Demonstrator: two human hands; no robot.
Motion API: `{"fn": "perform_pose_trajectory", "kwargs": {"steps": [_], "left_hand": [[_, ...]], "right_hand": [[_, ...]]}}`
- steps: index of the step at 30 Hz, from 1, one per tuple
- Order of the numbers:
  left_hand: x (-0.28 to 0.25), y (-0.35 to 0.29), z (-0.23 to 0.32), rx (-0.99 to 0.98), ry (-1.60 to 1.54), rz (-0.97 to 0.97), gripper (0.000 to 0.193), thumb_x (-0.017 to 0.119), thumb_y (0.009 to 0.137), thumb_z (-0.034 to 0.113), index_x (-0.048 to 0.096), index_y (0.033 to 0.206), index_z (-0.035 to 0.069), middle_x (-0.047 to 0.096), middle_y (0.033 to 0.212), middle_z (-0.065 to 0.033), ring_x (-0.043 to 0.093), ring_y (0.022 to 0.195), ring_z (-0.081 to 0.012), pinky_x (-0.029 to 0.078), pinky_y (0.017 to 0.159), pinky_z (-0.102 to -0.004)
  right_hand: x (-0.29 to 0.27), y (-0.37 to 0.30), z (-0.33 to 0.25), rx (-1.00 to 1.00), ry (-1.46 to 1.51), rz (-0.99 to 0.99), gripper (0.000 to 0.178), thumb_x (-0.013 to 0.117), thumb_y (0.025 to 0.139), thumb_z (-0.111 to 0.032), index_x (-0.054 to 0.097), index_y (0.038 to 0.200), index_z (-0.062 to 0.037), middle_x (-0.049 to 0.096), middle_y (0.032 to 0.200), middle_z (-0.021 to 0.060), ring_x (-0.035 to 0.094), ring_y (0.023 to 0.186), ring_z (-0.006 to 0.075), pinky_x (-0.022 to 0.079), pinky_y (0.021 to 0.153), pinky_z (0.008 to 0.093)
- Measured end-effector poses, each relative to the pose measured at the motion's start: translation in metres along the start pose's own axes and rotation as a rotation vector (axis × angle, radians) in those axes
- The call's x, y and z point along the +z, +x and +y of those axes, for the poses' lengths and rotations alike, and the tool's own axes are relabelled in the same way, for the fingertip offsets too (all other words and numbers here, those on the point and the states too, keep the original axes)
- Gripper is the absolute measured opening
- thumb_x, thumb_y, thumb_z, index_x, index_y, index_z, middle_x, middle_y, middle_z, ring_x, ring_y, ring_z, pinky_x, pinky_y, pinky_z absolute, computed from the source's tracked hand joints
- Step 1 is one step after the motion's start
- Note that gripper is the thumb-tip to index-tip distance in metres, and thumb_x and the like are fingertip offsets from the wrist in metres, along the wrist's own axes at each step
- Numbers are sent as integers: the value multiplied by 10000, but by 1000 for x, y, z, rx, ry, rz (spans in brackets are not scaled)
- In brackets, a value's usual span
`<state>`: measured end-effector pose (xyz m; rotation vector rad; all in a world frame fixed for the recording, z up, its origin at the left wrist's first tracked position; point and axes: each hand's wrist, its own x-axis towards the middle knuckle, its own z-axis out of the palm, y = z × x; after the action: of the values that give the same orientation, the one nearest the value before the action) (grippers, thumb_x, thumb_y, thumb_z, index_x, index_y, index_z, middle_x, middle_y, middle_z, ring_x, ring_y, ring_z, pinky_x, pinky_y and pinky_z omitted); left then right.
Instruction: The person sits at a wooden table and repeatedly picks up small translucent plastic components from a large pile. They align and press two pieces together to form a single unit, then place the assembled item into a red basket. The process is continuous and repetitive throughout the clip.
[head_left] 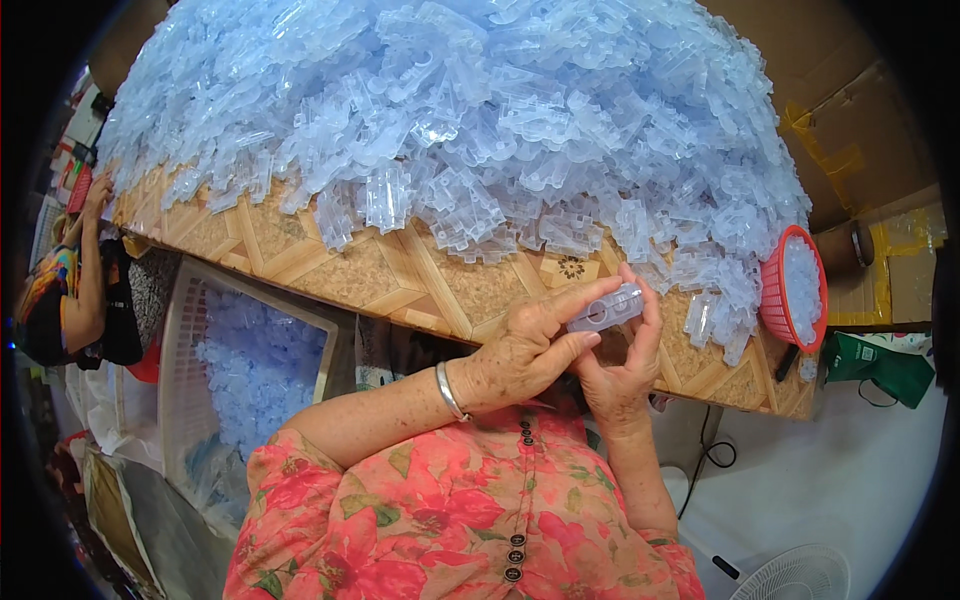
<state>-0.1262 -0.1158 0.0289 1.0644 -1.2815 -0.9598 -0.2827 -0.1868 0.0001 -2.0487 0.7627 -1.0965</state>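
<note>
A parquet-patterned worktop (270,238) is heaped with clear, bluish moulded plastic pieces (480,120), and a red plastic basket (774,298) of similar ones is set toward its right end, seemingly so that they are kept apart. Over the near edge, a single clear plastic piece (610,308) is held between both hands, its left end pinched in the closed grip of the left hand (528,348), its right end clasped by the right hand (622,378), presumably for steadiness.
</note>
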Motion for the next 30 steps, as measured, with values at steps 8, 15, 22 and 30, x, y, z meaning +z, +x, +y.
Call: {"fn": "perform_pose_trajectory", "kwargs": {"steps": [8, 15, 22, 30], "left_hand": [[-6, 9, -15, 61, 361, -68, 495, 591, 1010, 92, 484, 1491, 56, 645, 1325, -111, 623, 1133, -155, 517, 940, -313], [7, 8, -5, -94, -151, 42, 506, 573, 1050, 193, 455, 1527, 72, 659, 1187, -17, 583, 944, -69, 524, 819, -242], [4, 5, 12, -332, -511, 1, 487, 493, 1094, 241, 425, 1561, 120, 641, 1070, 37, 521, 853, 0, 473, 766, -181], [4, 2, 10, -206, -334, -12, 481, 457, 1099, 220, 419, 1562, 96, 602, 1015, 58, 464, 820, -12, 426, 745, -177]], "right_hand": [[-42, 13, 4, -146, -331, -225, 810, 858, 759, -179, 475, 1456, -27, 543, 1431, 205, 570, 1270, 378, 474, 1046, 454], [-13, 10, -16, -142, -302, 28, 814, 865, 776, -240, 478, 1448, 7, 539, 1439, 205, 548, 1297, 380, 464, 1060, 455], [-15, 13, -12, -133, -181, 20, 834, 854, 790, -218, 446, 1477, 18, 518, 1474, 208, 527, 1330, 365, 433, 1104, 448], [-12, 10, -12, -88, -55, 36, 843, 844, 792, -194, 422, 1488, 27, 494, 1492, 236, 506, 1355, 385, 422, 1120, 458]]}}
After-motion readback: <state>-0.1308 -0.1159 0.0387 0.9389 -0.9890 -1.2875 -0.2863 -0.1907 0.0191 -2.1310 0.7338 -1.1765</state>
